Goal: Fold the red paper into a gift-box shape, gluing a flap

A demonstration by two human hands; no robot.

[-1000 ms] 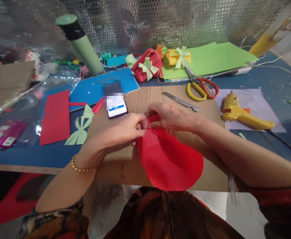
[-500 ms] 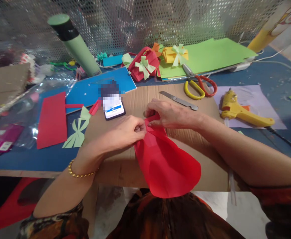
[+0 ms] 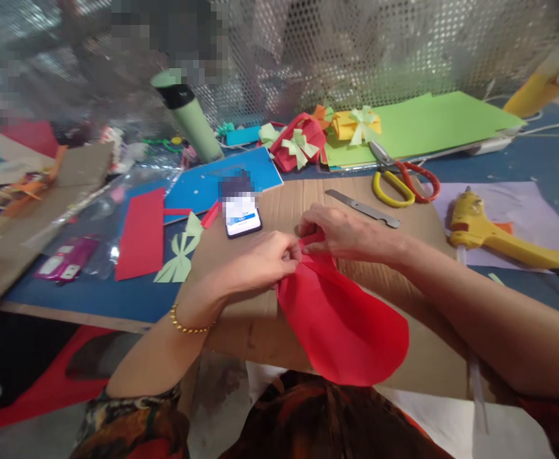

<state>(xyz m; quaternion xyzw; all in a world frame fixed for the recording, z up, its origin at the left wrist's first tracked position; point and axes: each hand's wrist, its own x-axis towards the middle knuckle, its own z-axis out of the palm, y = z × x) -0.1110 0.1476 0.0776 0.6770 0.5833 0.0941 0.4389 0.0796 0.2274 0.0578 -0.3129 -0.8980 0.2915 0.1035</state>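
Observation:
A piece of red paper [image 3: 346, 325] lies over the brown cardboard, its wide rounded end toward my body and its folded narrow end at my fingers. My left hand [image 3: 272, 258] pinches the left side of that narrow end. Just beside it, my right hand [image 3: 336, 233] is closed on the far edge, thumb and fingers pressed on the fold. The exact grip under the fingertips is partly hidden. Beyond my right hand lies a flat metal blade [image 3: 362, 207]. A phone [image 3: 241, 213] with a lit screen rests beyond my left hand.
Scissors [image 3: 394, 185] with red and yellow handles lie past the blade. A yellow glue gun [image 3: 494, 233] rests on purple paper at right. Green bow cutouts [image 3: 180, 255] and a red card [image 3: 141, 236] lie left. Behind stand a green bottle [image 3: 188, 115] and a red paper basket [image 3: 298, 140].
The camera view has turned left, so everything sits farther right in the picture. Both hands keep hold of the red paper's narrow end, with little change in their pose.

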